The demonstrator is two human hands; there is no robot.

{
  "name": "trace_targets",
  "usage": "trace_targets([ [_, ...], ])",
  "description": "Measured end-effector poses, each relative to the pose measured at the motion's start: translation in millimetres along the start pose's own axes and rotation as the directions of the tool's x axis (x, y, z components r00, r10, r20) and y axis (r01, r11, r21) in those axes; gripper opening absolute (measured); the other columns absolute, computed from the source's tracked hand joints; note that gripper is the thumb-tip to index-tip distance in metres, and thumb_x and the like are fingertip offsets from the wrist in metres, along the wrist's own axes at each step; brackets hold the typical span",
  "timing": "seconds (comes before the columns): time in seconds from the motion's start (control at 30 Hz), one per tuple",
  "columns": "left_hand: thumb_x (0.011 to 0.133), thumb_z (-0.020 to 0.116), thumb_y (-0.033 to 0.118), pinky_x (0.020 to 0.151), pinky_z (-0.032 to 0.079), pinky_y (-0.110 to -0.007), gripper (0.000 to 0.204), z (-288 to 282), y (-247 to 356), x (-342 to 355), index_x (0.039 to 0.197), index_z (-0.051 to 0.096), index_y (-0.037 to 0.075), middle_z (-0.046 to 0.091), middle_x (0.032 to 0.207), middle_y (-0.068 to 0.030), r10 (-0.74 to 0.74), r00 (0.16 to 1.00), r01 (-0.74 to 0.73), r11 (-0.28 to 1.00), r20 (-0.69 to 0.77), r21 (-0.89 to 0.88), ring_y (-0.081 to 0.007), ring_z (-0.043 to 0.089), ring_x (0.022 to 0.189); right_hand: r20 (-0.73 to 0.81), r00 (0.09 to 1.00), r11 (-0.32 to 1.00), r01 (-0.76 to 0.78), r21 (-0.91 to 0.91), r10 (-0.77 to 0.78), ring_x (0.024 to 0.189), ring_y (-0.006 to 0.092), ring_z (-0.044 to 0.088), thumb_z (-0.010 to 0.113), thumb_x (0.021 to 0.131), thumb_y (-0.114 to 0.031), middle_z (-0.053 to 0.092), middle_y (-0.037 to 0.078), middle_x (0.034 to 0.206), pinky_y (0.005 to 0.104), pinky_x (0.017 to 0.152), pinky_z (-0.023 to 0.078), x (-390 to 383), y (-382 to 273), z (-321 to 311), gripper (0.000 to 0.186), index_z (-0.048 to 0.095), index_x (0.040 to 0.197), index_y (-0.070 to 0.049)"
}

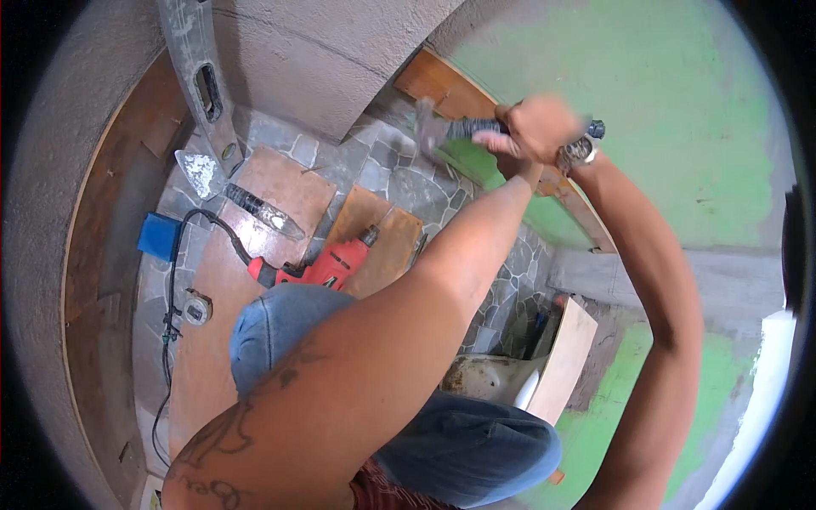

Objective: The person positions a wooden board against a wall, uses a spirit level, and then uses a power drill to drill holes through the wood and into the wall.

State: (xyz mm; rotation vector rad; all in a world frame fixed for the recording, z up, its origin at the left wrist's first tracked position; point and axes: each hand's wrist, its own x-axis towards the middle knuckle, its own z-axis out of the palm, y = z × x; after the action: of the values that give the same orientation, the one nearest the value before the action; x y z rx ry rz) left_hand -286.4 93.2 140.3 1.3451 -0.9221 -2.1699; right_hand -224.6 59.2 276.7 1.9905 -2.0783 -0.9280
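Observation:
A hammer with a dark wrapped handle point(467, 129) is in my right hand point(544, 126), closed round the handle, with a watch on that wrist. Its head point(428, 127) is smeared by motion and points left, close to the wall. My left hand point(515, 165) is at the end of my outstretched left arm, mostly hidden behind the right hand, beside a wooden strip point(450, 89). What its fingers do is not visible. The strip runs along the green-painted wall point(680, 127), and a nail point(442, 99) sticks out of it.
Below me are a red drill point(336, 262) with a black cable, a trowel point(202, 174), a tape measure point(197, 308), a blue block point(159, 236) and wooden boards point(289, 183) on stone-patterned flooring. A metal level point(191, 42) leans at upper left. Another board point(576, 344) stands right.

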Motion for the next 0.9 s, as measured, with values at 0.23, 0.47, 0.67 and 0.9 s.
trace_targets([
  [0.23,0.083,0.071,0.047,0.101,0.048,-0.047,0.107,2.9,0.5,0.0,0.150,0.010,-0.011,0.040,0.137,-0.0340,0.001,1.000,-0.001,1.000,0.003,0.004,-0.0456,0.054,0.119,0.051,0.990,0.991,-0.130,0.021,0.129,0.073,0.0390,0.068,0.045,0.084,-0.079,0.068,0.020,0.072,0.0466,0.066,0.056,10.1,3.6,5.0,0.077,0.074,0.082,-0.008],
  [0.47,0.083,0.071,0.047,0.101,0.048,-0.047,0.107,2.2,2.0,-1.1,0.150,0.010,-0.011,0.041,0.137,-0.0338,-0.007,1.000,0.007,1.000,0.011,0.003,-0.0456,0.054,0.119,0.109,0.993,0.999,-0.043,0.021,0.040,0.070,0.0386,0.068,0.044,0.084,-0.079,0.068,0.019,0.070,0.0475,0.065,0.055,10.0,9.1,3.2,0.077,0.073,0.080,-0.008],
  [0.67,0.083,0.071,0.047,0.100,0.048,-0.047,0.107,7.1,-0.3,-11.7,0.150,0.010,-0.011,0.041,0.137,-0.0336,-0.019,1.000,0.019,1.000,0.025,0.007,-0.0455,0.054,0.119,0.091,0.990,0.994,0.106,-0.001,-0.106,0.072,0.0379,0.069,0.044,0.083,-0.080,0.067,0.019,0.069,0.0462,0.066,0.056,0.9,2.7,1.0,0.077,0.074,0.083,-0.009],
  [0.9,0.083,0.071,0.048,0.100,0.049,-0.047,0.107,3.5,1.6,-0.8,0.150,0.010,-0.011,0.041,0.136,-0.0334,-0.013,1.000,0.013,1.000,0.017,0.005,-0.0454,0.054,0.118,-0.054,0.998,0.999,0.043,0.021,-0.042,0.061,0.0394,0.065,0.044,0.082,-0.082,0.063,0.019,0.062,0.0478,0.058,0.054,1.6,-11.6,3.2,0.079,0.072,0.084,-0.008],
])
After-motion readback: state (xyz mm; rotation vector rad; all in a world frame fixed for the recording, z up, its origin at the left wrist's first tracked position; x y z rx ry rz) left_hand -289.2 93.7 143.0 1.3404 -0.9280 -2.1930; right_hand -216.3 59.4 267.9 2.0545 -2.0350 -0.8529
